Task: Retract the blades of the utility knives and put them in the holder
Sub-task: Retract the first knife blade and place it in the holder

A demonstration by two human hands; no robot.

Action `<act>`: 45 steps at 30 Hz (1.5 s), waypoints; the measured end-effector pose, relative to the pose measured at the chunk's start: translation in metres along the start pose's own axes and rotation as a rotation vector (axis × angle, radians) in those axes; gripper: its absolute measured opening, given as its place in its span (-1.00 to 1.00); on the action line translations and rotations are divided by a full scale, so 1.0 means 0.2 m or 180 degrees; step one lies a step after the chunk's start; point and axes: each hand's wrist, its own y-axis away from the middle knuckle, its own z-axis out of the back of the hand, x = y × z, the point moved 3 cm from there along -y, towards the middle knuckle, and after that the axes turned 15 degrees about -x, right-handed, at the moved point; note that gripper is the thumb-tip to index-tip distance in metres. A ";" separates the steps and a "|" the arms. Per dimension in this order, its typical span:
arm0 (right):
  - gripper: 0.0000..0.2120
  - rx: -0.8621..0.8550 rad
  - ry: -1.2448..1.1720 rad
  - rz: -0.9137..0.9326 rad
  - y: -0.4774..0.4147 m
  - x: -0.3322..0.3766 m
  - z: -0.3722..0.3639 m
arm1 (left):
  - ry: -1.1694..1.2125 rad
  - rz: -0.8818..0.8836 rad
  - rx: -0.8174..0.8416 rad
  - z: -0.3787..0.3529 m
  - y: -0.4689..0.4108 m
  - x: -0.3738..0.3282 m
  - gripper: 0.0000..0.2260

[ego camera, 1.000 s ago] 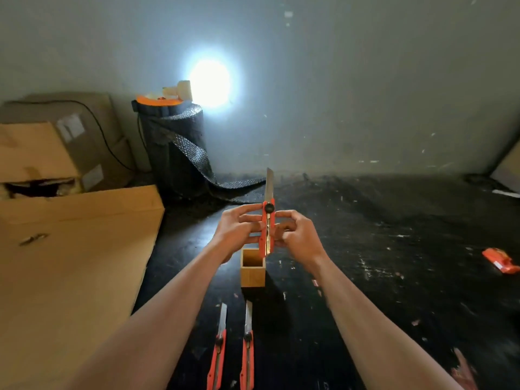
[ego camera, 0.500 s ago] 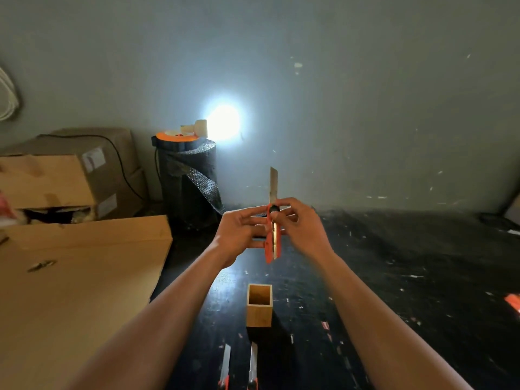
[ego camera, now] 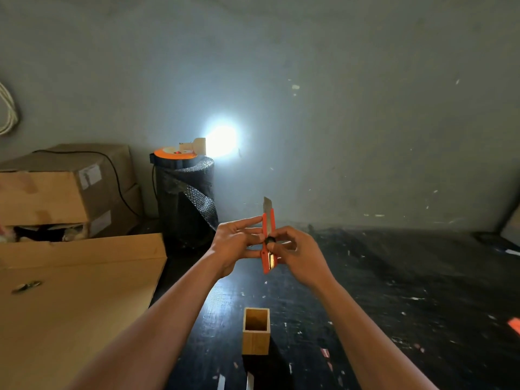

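Observation:
I hold an orange utility knife (ego camera: 268, 243) upright in front of me, above the dark table. My left hand (ego camera: 235, 246) grips its handle from the left. My right hand (ego camera: 295, 253) holds it from the right, with the thumb on the black slider knob. Only a short piece of silver blade sticks out of the top. A square wooden holder (ego camera: 256, 332) stands empty on the table below my hands. The blade tips of two more knives (ego camera: 235, 382) show at the bottom edge of the view.
A large cardboard sheet (ego camera: 70, 299) lies on the left. Behind it stand stacked cardboard boxes (ego camera: 64, 190). A black bubble-wrap roll (ego camera: 184, 198) with a lit lamp on top stands at the wall. An orange object (ego camera: 515, 325) lies at the right edge.
The blade has slid down into the handle and sticks out far less. My view has tilted up, so the holder and the two lying knives sit lower in the frame.

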 end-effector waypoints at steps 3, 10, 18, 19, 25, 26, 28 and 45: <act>-0.90 -0.0004 -0.0084 -0.0109 0.02 -0.03 -0.02 | -0.0075 -0.0036 -0.0045 -0.01 0.00 -0.01 -0.59; -0.88 0.0078 -0.0052 -0.0196 0.11 -0.07 -0.04 | -0.0260 -0.0154 -0.0153 0.01 0.00 0.01 -0.58; -0.80 0.0065 0.0159 -0.0101 0.13 -0.05 -0.06 | -0.0348 -0.0292 -0.0179 0.03 0.00 0.00 -0.56; -0.81 0.0002 0.0150 -0.0149 0.13 -0.05 -0.06 | -0.0352 -0.0303 -0.0169 0.03 0.01 0.00 -0.55; -0.73 0.0073 0.0111 -0.0072 0.16 -0.03 -0.06 | -0.0269 -0.0367 -0.0124 0.04 0.02 -0.01 -0.56; -0.73 0.0087 0.0135 -0.0017 0.16 -0.02 -0.06 | -0.0267 -0.0373 -0.0121 0.04 0.02 -0.01 -0.57; -0.78 0.0048 0.0151 -0.0004 0.15 -0.02 -0.06 | -0.0264 -0.0379 -0.0106 0.04 0.02 -0.01 -0.56; -0.80 -0.0063 0.0153 -0.0107 0.14 -0.01 -0.04 | -0.0364 -0.0493 -0.0141 0.03 0.02 -0.01 -0.56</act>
